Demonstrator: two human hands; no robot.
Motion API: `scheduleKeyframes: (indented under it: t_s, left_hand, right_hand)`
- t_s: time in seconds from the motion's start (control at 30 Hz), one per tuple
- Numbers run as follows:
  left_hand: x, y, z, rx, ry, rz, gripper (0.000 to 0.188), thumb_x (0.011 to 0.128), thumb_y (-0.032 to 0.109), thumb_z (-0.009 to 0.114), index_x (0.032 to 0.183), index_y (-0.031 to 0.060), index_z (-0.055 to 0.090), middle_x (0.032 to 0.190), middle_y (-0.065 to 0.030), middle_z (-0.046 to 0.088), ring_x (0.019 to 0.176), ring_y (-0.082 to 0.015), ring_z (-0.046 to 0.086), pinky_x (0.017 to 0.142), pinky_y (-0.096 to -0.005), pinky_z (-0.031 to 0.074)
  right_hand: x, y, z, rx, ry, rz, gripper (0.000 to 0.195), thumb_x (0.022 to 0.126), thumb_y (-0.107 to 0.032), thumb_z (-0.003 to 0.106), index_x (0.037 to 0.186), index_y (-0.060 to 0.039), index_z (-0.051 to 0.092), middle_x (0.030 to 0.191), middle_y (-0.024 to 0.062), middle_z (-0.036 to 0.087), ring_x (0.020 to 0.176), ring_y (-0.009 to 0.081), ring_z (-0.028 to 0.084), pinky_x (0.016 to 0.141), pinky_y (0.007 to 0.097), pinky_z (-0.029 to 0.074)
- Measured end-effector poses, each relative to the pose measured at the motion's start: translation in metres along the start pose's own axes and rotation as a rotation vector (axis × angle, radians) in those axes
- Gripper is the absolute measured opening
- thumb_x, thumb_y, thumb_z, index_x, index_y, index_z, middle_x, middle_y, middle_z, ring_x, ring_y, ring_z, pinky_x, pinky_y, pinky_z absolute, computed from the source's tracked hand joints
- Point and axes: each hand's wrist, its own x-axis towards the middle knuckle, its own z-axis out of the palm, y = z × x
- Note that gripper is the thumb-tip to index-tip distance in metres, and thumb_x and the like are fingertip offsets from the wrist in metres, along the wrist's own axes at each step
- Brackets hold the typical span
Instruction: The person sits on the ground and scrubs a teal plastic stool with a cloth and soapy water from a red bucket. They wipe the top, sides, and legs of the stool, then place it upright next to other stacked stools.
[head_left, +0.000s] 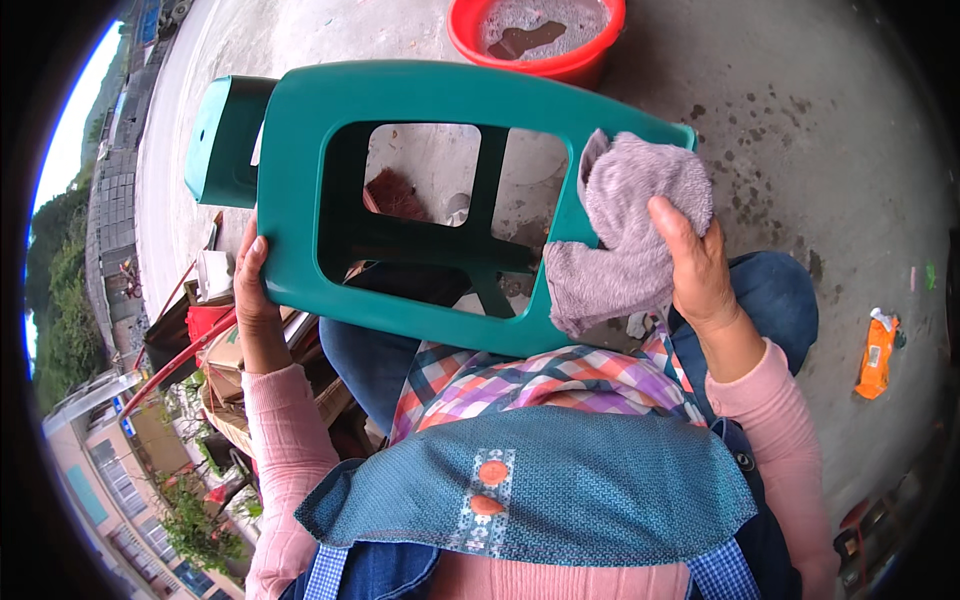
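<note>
A green plastic stool (442, 94) lies tipped over across my lap, one of its open-framed sides facing up. My left hand (255, 277) grips its left end, thumb on the outer face and fingers mostly hidden behind. In my right hand (694, 262) is a greyish-purple plush cloth (637, 195), bunched against the stool's right end. Through the frame's opening, concrete floor and a dark red bristly object (394, 196) show.
Beyond the stool stands a red plastic basin (461, 37) of sudsy brown water. Another green stool (225, 142) is at the left. An orange packet (876, 356) lies on the concrete floor (847, 187) at right, near damp spots. Cardboard and a red pole (180, 360) crowd the left.
</note>
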Motion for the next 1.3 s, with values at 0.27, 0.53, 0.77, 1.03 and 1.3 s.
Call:
scheduleKeyframes:
  t_s: [0.27, 0.53, 0.77, 1.03, 1.3]
  left_hand:
    - [0.006, 0.038, 0.063, 0.025, -0.048, -0.059, 0.05, 0.087, 0.019, 0.053, 0.133, 0.0027, 0.041, 0.127, -0.0122, 0.049, 0.113, -0.0217, 0.051, 0.096, -0.0337, 0.041]
    - [-0.001, 0.048, 0.143, 0.49, -0.19, 0.326, 0.049, 0.082, 0.031, 0.059, 0.129, 0.0215, 0.051, 0.142, -0.0218, 0.028, 0.134, -0.0415, 0.02, 0.108, -0.0554, 0.009]
    - [-0.004, 0.037, 0.134, 0.402, -0.117, 0.278, 0.048, 0.081, 0.033, 0.058, 0.127, 0.0216, 0.053, 0.141, -0.0217, 0.029, 0.135, -0.0421, 0.015, 0.108, -0.0542, 0.007]
    - [0.003, 0.037, 0.122, 0.419, -0.125, 0.339, 0.049, 0.079, 0.03, 0.058, 0.126, 0.0184, 0.053, 0.14, -0.023, 0.03, 0.133, -0.0446, 0.02, 0.106, -0.057, 0.01]
    - [0.003, 0.045, 0.156, 0.403, -0.214, 0.404, 0.052, 0.077, 0.027, 0.058, 0.127, 0.0136, 0.05, 0.138, -0.0268, 0.027, 0.131, -0.0498, 0.017, 0.103, -0.0632, 0.011]
  right_hand:
    - [0.029, 0.034, 0.07, 0.244, -0.244, 0.346, 0.024, 0.091, -0.021, 0.054, 0.104, -0.0015, 0.059, 0.087, -0.0016, 0.058, 0.079, 0.0061, 0.05, 0.072, 0.0239, 0.042]
    - [0.173, 0.116, 0.105, 0.31, -0.28, 0.314, 0.042, 0.093, -0.029, 0.044, 0.125, -0.0024, 0.048, 0.126, 0.0157, 0.048, 0.11, 0.0256, 0.05, 0.093, 0.0388, 0.043]
    - [0.17, 0.123, 0.106, -0.51, -0.276, 0.08, 0.042, 0.091, -0.028, 0.045, 0.124, -0.0021, 0.048, 0.124, 0.0167, 0.049, 0.109, 0.0266, 0.051, 0.092, 0.039, 0.043]
    - [0.175, 0.124, 0.119, -0.91, -0.415, -0.226, 0.043, 0.089, -0.028, 0.047, 0.124, -0.0018, 0.049, 0.122, 0.0178, 0.051, 0.108, 0.0277, 0.052, 0.091, 0.0392, 0.043]
    - [0.181, 0.125, 0.118, -1.039, -0.464, -0.286, 0.044, 0.087, -0.027, 0.048, 0.123, -0.0014, 0.049, 0.121, 0.019, 0.052, 0.108, 0.0289, 0.053, 0.091, 0.0395, 0.043]
